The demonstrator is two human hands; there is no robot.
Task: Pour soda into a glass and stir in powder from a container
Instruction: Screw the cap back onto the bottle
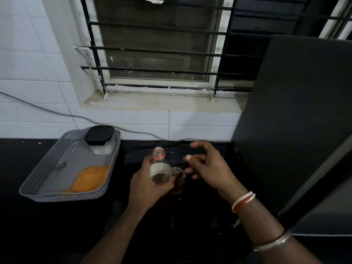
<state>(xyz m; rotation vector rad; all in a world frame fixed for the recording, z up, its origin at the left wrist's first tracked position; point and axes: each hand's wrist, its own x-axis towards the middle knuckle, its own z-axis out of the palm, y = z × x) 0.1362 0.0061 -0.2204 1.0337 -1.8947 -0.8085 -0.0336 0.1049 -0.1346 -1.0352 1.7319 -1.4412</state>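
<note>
My left hand (146,180) grips a clear soda bottle (159,169) upright over the black counter. Its mouth is uncapped, with a red ring at the neck, and dark soda sits low inside. Right behind the bottle stands a glass (179,182) holding brown liquid with foam on top. My right hand (205,164) hovers just right of the glass, fingers curled around a small red bottle cap (198,159). In the grey tray at the left stands a clear powder container (101,140) with a black lid, and a metal spoon (65,159) lies beside it.
The grey perforated tray (38,180) also holds an orange cloth (91,178). A grey cable (57,112) runs along the white tiled wall below the barred window. A dark appliance (297,121) rises at the right edge of the counter.
</note>
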